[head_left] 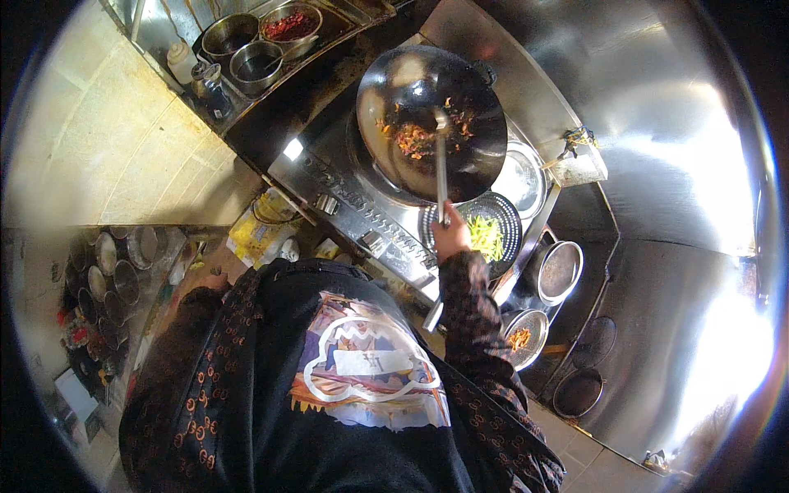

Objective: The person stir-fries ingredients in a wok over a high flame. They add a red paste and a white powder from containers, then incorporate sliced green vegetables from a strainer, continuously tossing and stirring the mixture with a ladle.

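Observation:
My right hand [451, 235] is closed round the long handle of a metal ladle [442, 160]. The ladle's head rests among chopped, reddish-brown food [413, 141] in a large black wok [477, 160] on the stove. Just below the wok, beside my right hand, a dark perforated strainer [513, 226] holds green vegetable strips [485, 237]. My left hand [227, 269] is low at the left, close to a stained yellow container [261, 232]. Its fingers are too dark and small to make out, and I see nothing clearly in it.
Metal pots stand at the upper left, one with red chilli [289, 25], near a squeeze bottle [178, 62]. A steel pot [560, 271] and a bowl [536, 322] with orange shreds stand at the right. A steel wall [674, 189] bounds the right side.

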`<control>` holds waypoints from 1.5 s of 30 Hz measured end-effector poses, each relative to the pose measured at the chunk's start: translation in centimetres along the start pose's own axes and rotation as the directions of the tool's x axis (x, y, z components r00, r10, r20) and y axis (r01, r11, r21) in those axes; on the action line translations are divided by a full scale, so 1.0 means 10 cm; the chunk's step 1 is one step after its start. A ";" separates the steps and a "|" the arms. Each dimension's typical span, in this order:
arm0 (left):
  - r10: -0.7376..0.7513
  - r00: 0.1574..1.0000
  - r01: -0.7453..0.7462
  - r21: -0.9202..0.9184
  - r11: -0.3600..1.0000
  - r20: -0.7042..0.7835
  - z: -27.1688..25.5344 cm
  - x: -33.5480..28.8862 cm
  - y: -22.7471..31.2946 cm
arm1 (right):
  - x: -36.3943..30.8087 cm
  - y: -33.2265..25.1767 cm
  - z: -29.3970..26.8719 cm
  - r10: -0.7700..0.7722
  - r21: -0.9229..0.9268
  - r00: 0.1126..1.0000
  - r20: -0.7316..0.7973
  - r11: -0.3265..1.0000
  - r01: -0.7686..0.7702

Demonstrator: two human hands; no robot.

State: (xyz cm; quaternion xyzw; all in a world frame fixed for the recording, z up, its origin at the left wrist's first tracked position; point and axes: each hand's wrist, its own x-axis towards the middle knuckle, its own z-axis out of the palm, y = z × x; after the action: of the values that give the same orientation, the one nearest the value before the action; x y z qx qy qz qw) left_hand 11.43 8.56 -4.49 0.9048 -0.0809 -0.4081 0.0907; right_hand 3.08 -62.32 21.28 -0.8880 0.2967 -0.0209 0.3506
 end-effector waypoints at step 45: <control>0.384 0.910 0.050 -0.961 0.272 0.156 -1.92 0.03 4.43 | -0.65 -0.57 0.12 0.182 0.160 0.943 0.280 0.959 -0.233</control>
State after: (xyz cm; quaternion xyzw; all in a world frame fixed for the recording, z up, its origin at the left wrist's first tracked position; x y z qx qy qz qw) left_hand 22.88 -32.62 17.95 0.5653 0.0657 -0.5203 0.6367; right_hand 0.94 -54.79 25.12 -0.8087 0.3365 0.1058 0.4707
